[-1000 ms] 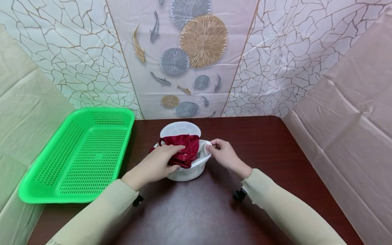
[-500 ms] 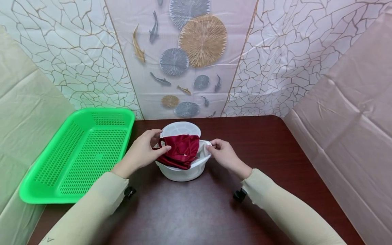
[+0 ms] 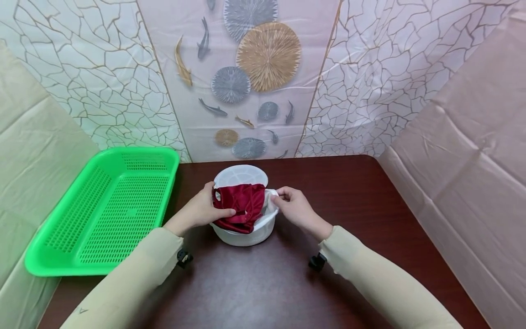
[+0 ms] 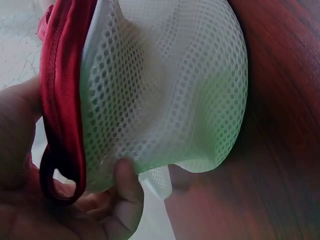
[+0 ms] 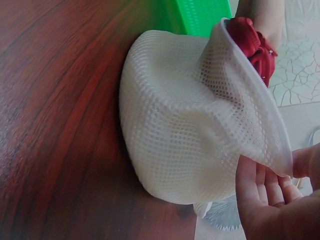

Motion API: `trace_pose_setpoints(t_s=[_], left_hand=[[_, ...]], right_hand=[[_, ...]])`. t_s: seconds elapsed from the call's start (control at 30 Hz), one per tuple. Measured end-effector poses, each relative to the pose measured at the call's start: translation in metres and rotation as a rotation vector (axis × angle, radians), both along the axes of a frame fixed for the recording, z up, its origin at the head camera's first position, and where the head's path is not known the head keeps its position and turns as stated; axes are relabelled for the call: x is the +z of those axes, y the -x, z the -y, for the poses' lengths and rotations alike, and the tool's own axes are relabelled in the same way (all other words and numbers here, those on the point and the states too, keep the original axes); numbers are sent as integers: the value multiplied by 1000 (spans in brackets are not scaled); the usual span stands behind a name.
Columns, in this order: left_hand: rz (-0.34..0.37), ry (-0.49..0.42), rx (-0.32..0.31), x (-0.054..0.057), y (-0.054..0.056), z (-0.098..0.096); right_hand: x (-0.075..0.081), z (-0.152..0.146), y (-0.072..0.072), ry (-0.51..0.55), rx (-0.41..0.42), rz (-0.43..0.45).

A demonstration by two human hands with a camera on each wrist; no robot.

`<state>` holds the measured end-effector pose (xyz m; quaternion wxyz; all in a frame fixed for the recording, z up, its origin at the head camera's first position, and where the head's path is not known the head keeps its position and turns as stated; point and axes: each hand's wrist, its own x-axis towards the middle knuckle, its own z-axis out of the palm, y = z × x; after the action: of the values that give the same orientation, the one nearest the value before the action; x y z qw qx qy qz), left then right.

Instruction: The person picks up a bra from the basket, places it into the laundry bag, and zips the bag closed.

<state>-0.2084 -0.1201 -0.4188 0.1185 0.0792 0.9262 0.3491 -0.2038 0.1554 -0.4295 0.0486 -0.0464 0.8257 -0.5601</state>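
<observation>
A white mesh laundry bag stands upright on the table, its round lid flap folded back behind it. A shiny red garment with a narrow strap loop lies bunched in the bag's mouth and over its left rim. My left hand grips garment and rim on the left, thumb on the red cloth and fingers outside the mesh. On the right, my right hand pinches the rim between thumb and fingers. In the right wrist view the mesh wall is creased and the red garment sits at the far rim.
A large green plastic basket with a slotted base stands on the left of the dark wood table. Patterned sheets hang behind the table, with plain beige ones at the sides.
My left hand lifted off the garment to the left, then came back onto the garment and the left rim. The red cloth now sits further over the front-left rim. My right hand still pinches the rim.
</observation>
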Motion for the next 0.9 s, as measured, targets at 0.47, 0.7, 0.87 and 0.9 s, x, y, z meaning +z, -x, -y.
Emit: trace_pose_setpoints(t_s=[0.47,0.7,0.87,0.9], left_hand=[[-85,220,89,9,0,1],[-150,307,177,16,8,17],[-239,334,193,11,9,21],[-243,331,187,9,9,21]], right_hand=[[6,2,0,87,33,-13],[7,-2,1,66,42,-21],[10,2,3,65,30,-35],[9,2,4,68,24,-36]])
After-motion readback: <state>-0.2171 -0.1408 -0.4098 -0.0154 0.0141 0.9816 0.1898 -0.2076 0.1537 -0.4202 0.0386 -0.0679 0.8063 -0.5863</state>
